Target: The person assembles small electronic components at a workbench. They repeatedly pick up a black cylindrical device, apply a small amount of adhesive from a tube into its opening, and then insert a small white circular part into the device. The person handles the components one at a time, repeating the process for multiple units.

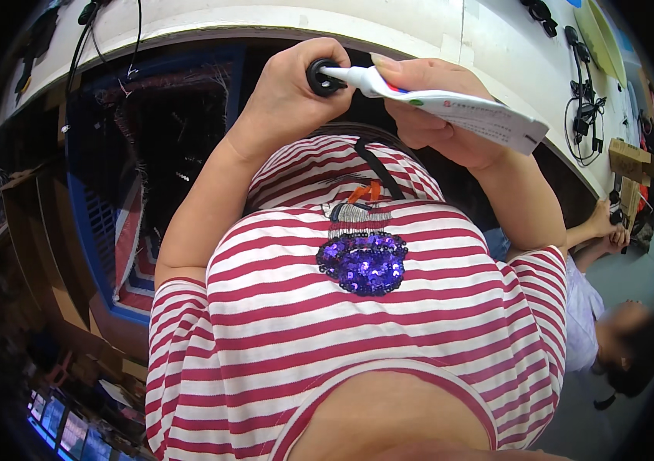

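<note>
My left hand (296, 96) is closed around a small round black part (326, 77) with a hollow middle, close to the table's near edge. In my right hand (446, 100) is a white squeeze tube (488, 119) with a long thin nozzle (348, 75), pinched between thumb and fingers. The nozzle points left, and its tip is at the opening of the black part. Whether anything flows from the tip is too small to tell. Both hands are raised in front of my striped shirt.
A white worktable (419, 29) runs across the far side. Black cables (588, 104) and a small cardboard box (628, 157) are at its right. A blue plastic crate (85, 180) with dark contents stands left. At right, another person's hands (611, 228) are busy.
</note>
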{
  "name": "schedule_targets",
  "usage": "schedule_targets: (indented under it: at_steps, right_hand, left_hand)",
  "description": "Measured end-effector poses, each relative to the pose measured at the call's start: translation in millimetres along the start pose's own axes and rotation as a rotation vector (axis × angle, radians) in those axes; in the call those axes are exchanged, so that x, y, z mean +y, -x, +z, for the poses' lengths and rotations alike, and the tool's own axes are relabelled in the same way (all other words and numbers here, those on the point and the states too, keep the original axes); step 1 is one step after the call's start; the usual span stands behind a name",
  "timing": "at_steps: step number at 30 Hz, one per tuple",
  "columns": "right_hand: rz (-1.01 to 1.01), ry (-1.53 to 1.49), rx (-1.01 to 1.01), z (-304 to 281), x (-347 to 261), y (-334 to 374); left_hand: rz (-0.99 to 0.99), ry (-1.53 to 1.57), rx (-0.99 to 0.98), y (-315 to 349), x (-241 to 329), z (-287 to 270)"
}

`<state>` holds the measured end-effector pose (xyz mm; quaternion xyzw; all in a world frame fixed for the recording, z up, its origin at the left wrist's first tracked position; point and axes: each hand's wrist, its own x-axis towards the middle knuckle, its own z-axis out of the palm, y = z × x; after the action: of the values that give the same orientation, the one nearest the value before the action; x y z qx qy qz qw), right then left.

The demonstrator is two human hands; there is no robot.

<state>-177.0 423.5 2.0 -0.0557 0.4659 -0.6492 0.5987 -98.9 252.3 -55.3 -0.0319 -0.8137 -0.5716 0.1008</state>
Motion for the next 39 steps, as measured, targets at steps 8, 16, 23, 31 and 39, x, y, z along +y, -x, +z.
schedule_targets:
  at_steps: [8,16,23,31,39]
  right_hand:
    - [0.056,0.217,0.187,11.0,-10.3,-0.5]
    - [0.06,0.236,0.162,2.3,-12.9,-5.4]
    - [0.023,0.129,0.09,-9.3,-12.2,-4.2]
    - [0.008,-0.082,-0.096,-29.2,-9.2,-0.8]
    - [-0.509,0.384,0.329,-60.4,-51.0,0.1]
  left_hand:
    - [-0.048,0.104,0.002,-2.3,-5.8,-2.0]
    - [-0.024,0.078,-0.009,-6.7,-5.6,1.8]
    - [-0.01,0.034,-0.02,-11.5,-5.2,5.0]
    - [-0.105,0.148,-0.047,-16.3,-5.2,5.5]
    - [-0.313,0.536,-0.276,-23.4,11.1,-7.0]
